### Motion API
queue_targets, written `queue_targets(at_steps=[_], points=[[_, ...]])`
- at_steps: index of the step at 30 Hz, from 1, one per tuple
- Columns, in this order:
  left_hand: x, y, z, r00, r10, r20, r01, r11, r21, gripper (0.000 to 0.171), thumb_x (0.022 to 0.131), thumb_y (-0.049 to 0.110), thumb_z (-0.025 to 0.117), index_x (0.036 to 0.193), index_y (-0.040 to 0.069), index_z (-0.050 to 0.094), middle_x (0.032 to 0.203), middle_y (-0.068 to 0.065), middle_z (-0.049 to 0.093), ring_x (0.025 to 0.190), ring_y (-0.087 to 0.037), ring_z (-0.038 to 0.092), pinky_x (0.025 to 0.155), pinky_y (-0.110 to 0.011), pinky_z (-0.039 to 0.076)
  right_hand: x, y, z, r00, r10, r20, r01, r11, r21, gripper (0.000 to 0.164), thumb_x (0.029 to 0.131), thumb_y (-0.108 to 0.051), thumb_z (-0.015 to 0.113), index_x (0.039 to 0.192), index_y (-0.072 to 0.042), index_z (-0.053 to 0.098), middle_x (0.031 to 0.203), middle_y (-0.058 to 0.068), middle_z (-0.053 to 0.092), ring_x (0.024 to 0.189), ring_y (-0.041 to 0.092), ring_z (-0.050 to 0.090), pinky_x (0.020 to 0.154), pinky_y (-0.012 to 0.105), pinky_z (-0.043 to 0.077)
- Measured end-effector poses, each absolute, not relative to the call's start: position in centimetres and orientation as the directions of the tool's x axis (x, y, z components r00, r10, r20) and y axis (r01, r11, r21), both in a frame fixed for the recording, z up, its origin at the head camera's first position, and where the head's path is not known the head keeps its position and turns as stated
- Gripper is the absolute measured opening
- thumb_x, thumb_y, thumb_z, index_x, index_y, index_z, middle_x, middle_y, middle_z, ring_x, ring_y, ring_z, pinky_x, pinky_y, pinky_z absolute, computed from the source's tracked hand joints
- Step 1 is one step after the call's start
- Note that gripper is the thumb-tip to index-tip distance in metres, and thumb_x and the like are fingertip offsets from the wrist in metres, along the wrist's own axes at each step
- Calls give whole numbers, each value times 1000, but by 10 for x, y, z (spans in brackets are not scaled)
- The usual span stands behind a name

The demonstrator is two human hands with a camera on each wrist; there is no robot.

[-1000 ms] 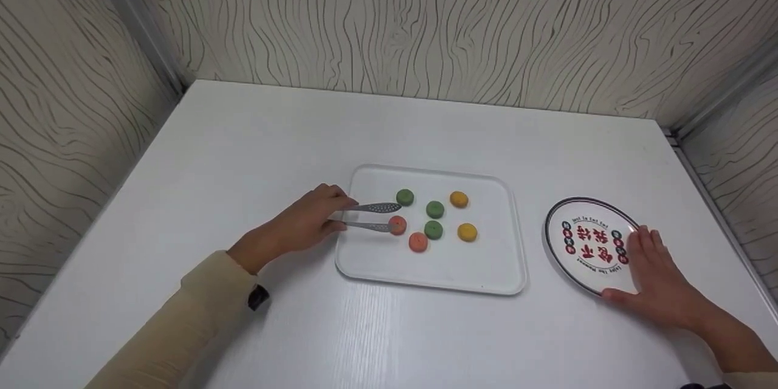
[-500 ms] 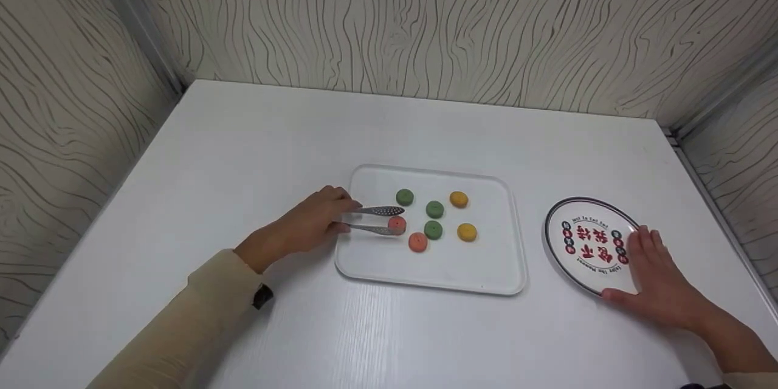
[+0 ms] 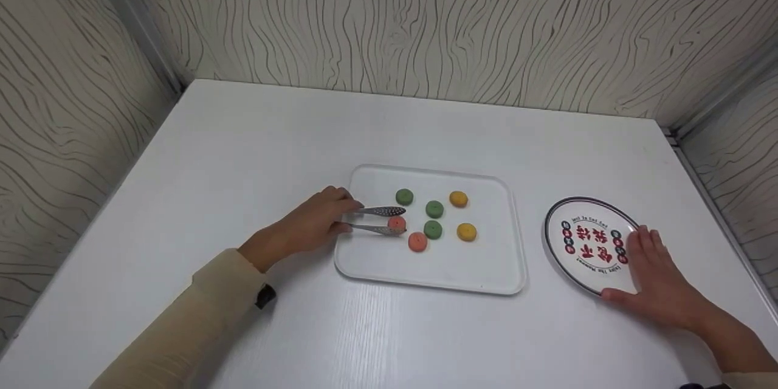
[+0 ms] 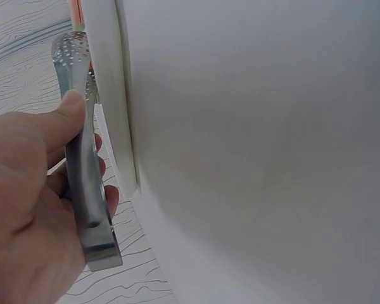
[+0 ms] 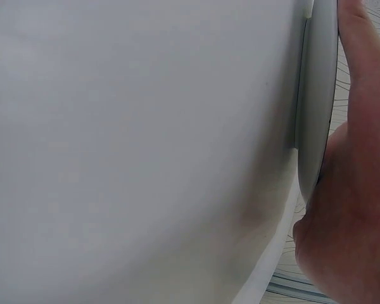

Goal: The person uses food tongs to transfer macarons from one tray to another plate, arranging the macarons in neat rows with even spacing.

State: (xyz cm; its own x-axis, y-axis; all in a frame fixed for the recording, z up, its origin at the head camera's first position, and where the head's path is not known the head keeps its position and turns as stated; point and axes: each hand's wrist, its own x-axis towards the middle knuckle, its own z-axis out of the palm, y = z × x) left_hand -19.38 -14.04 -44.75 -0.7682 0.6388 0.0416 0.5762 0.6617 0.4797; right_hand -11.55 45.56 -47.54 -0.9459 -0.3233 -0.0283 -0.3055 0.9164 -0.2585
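My left hand grips metal tongs with perforated ends, reaching over the left side of the white tray. The spread tong ends stand on either side of an orange macaron-like round, the near end partly covering it. In the left wrist view, thumb and fingers hold the tongs around their arms. My right hand rests at the right rim of a round white plate with red lettering, fingers straight and thumb at the near edge. The right wrist view shows this plate edge-on.
On the tray also lie another orange round, several green rounds and two yellow ones. Tray and plate stand apart on a white table. Wood-grain patterned panels enclose the table's back and sides.
My left hand has shifted slightly right and the tongs have moved nearer, from between the green and orange rounds to either side of the orange one. The right hand stays put.
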Motion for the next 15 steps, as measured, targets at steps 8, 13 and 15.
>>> queue_targets(at_steps=[8, 13, 15], points=[[-195, -142, -451, -753, 654, 67, 597, 637, 488, 38, 95, 11, 72, 131, 3, 64, 120, -11, 62, 106, -25, 53, 92, -40, 49, -115, 455, -475, -948, -315, -45, -294, 921, -254, 119, 87, -45, 75, 150, 23, 0, 155, 48, -4, 148, 51, -19, 113, 28, -23], [-196, -144, -454, -733, 671, 111, 627, 603, 492, 37, 94, 9, 72, 129, 1, 65, 118, -13, 63, 102, -26, 53, 90, -40, 49, -114, 454, -475, -954, -290, -75, -263, 931, -252, 120, 88, -47, 74, 151, 21, -3, 157, 46, -6, 148, 50, -21, 112, 27, -25], [-196, -144, -455, -728, 675, 119, 635, 599, 487, 36, 94, 9, 72, 128, 1, 65, 117, -13, 63, 102, -26, 53, 90, -40, 48, -114, 454, -476, -955, -287, -74, -261, 933, -248, 120, 88, -47, 74, 151, 21, -2, 157, 46, -6, 148, 50, -20, 111, 26, -25]])
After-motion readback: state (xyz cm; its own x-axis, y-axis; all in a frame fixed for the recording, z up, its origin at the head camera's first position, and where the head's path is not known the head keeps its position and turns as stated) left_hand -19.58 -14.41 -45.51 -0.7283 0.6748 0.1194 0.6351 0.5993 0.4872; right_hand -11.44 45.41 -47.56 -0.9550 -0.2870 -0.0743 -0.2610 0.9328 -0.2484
